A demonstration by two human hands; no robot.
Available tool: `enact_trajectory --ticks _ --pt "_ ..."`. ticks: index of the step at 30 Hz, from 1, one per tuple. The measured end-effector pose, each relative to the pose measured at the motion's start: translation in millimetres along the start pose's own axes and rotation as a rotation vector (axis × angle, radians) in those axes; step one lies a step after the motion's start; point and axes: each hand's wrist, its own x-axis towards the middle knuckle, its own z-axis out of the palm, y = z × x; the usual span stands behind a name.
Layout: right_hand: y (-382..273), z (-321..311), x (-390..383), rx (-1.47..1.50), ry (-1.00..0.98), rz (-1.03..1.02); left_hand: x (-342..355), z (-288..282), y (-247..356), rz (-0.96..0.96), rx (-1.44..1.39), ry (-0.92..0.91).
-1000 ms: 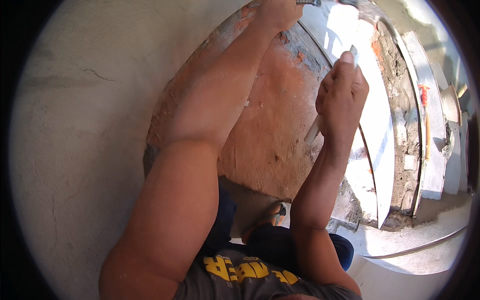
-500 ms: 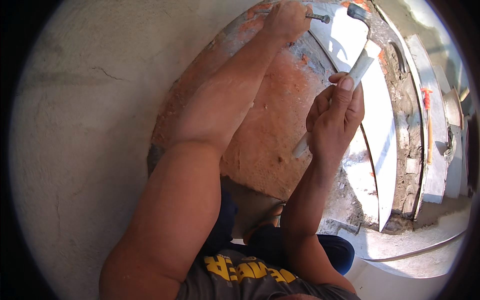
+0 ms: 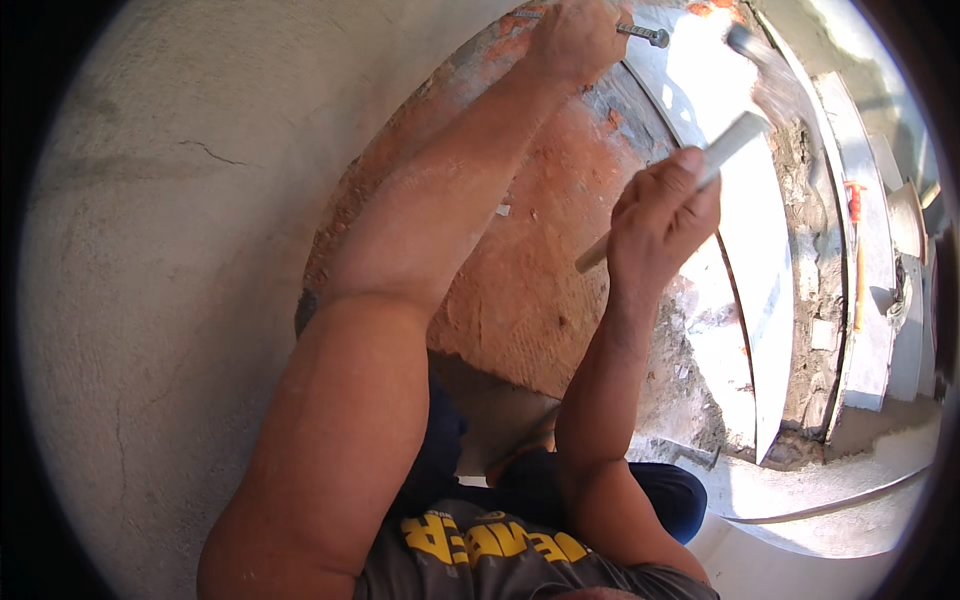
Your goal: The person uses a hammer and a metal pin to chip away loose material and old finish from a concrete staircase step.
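Fingers of the left hand [image 3: 575, 45] are closed around a ribbed metal rod [image 3: 645, 34], whose rounded end is left jutting out to the right of the fist; the fingertips are hidden, so how they are set cannot be told. The rod is held near the far edge of a reddish-brown surface [image 3: 520, 320] (whether it is pressed against anything cannot be seen). A hammer [image 3: 735, 145] is gripped by its pale handle in the right hand [image 3: 660, 215], over the surface's right edge, with the fingers curled around it and the thumb laid along it. The hammer's head (badly blurred) is held apart from the rod, to its right.

The surface is roughened and scored, with brighter orange patches toward its far edge and a small white chip [image 3: 502, 210] lying beside the left forearm. Its broken left edge is bordered by grey plaster [image 3: 180, 250], by which a thin crack [image 3: 215, 155] is carried. Beyond the right edge, a white panel [image 3: 770, 300] is struck by strong sunlight, and it is followed by a rough mortar strip [image 3: 815, 260]. Farther right, a red-and-orange tool [image 3: 856, 205] is seen against grey slabs [image 3: 868, 340].
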Motion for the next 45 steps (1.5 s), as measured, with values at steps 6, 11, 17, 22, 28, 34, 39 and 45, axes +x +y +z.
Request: enact_trajectory --ticks 6,11,17,22,28,34,39,45 --pt "-9 -6 -13 0.078 -0.087 0.114 -5 4 8 0.104 0.064 -0.123" --pt "-12 -6 1 0.286 0.29 -0.13 -1 14 -2 0.094 0.051 0.064" --pt "-9 -27 18 -0.019 -0.039 0.223 3 -2 5 -0.093 -0.034 -0.094" --pt "-20 -16 17 0.322 0.24 -0.122 11 -2 9 -0.131 -0.052 -0.074" --pt "-10 -18 22 -0.061 -0.067 0.177 9 -1 -14 -0.027 -0.101 -0.024" --pt "7 -5 26 -0.02 0.058 -0.049 8 17 -7 0.008 -0.057 0.029" --pt "-19 -26 32 0.043 0.011 0.244 14 11 -11 -0.011 -0.165 -0.026" --pt "20 -4 36 -0.054 -0.026 0.019 15 12 -18 -0.025 0.007 0.08"
